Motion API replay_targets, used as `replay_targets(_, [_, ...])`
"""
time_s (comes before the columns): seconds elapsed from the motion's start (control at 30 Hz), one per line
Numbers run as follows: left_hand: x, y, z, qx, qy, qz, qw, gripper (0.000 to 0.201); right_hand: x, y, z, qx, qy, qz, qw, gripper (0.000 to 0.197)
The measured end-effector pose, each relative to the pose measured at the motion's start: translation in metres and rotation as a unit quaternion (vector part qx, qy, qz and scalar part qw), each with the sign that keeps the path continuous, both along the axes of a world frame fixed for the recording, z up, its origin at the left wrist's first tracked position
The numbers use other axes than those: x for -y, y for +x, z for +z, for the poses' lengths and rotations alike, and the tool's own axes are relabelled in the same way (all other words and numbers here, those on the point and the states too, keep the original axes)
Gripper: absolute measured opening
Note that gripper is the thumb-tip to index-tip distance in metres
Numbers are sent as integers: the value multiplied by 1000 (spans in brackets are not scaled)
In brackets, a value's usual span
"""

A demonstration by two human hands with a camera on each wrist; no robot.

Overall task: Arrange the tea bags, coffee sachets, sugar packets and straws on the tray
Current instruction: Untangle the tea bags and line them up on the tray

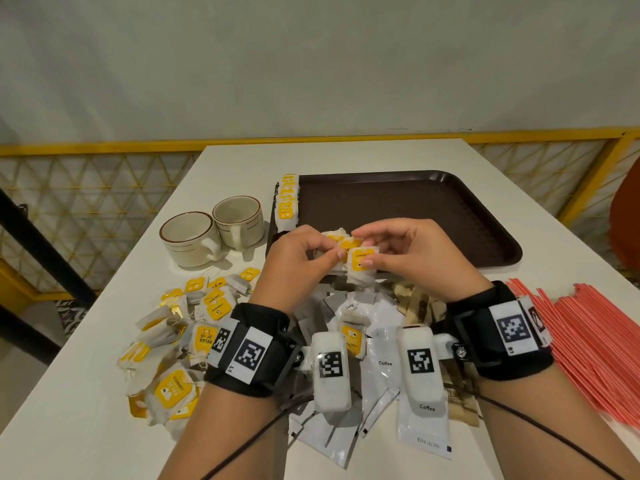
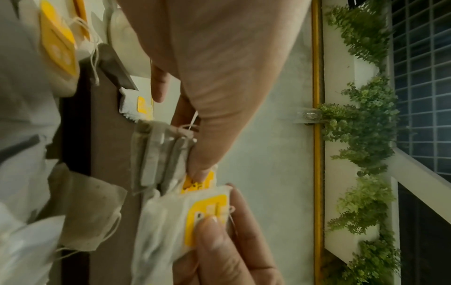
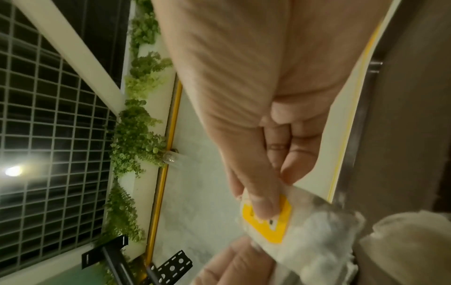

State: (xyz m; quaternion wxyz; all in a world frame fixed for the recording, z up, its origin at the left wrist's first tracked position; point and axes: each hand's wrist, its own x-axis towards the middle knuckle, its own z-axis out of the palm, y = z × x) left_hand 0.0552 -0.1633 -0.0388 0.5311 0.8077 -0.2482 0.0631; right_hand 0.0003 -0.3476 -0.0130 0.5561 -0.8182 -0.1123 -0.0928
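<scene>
I read "Coffee" on two white sachets point(image 1: 423, 415); "RELAX" point(image 1: 204, 338), "CONNECT" point(image 1: 172, 388) and "MOMENT" point(image 1: 218, 308) on yellow tea-bag tags; "L1" on the left wristband point(image 1: 246, 355).

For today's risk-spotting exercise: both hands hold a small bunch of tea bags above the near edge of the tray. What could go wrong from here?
1. The left hand and right hand pinch several tea bags only by tags and edges, so one may slip out.
2. Loose strings could snag and tangle.
3. The wrists hang low over the coffee sachets, so they might sweep some aside.
</scene>
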Motion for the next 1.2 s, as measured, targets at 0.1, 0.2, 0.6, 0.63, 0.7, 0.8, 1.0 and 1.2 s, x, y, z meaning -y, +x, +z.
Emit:
replay_targets(0.1, [1, -2, 1, -2, 0, -22, 1000, 4, 0, 2, -2, 23, -49, -18, 998, 45])
replay_targets(0.2, [0, -3, 3, 2, 3, -34, 999, 12, 0, 2, -1, 40, -81, -18, 996, 36])
replay_targets(0.6, [0, 1, -1, -68, -66, 20, 995, 14, 11, -2, 3, -4, -5, 11, 1000, 10])
replay_targets(0.63, [-1, 2, -2, -78, -75, 23, 994, 15, 11, -4, 5, -19, 31, 42, 998, 12])
replay_targets(0.7, [-3, 3, -3, -79, -84, 26, 993, 19, 10, -6, 7, -29, 84, 66, 994, 16])
replay_targets(0.8, [-3, 3, -3, -62, -87, 27, 994, 18, 9, -7, 8, -52, 106, 97, 988, 20])
replay_targets(1.0, [2, -2, -1, -103, -101, -15, 989, 25, -5, 0, 2, -41, 120, 63, 990, 22])
replay_targets(1.2, [2, -5, 1, -96, -72, -52, 991, 29, -12, 7, -8, 18, 31, -50, 998, 23])
